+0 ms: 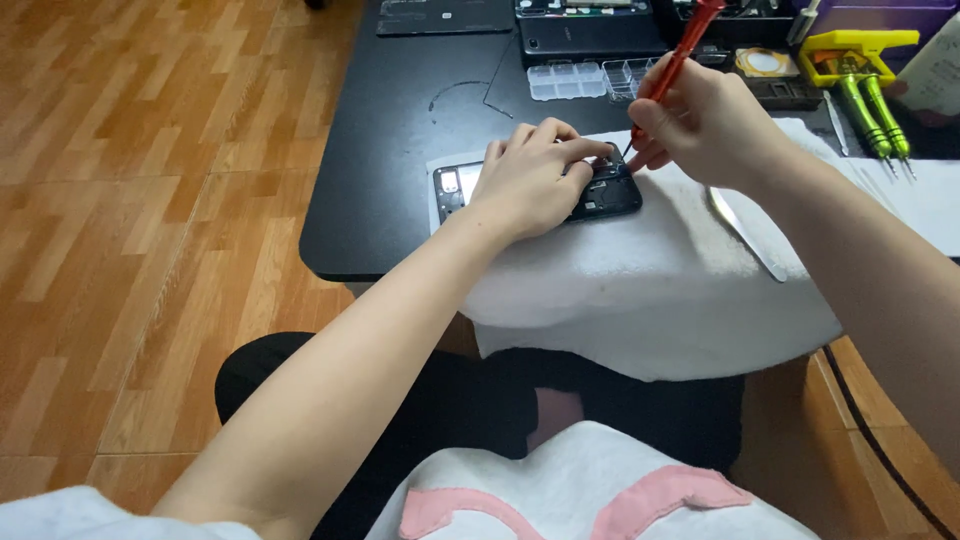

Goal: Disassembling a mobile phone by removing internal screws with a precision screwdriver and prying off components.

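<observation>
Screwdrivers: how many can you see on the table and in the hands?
3. A red screwdriver is held in the right hand. Two green screwdrivers lie side by side at the table's far right. More may be hidden in the clutter.

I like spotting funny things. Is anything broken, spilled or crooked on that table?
Nothing is spilled. The phone under the left hand lies open with its insides showing, while the right hand holds a red screwdriver to it. The white cloth droops over the table edge, and metal tweezers lie slanted on it.
</observation>
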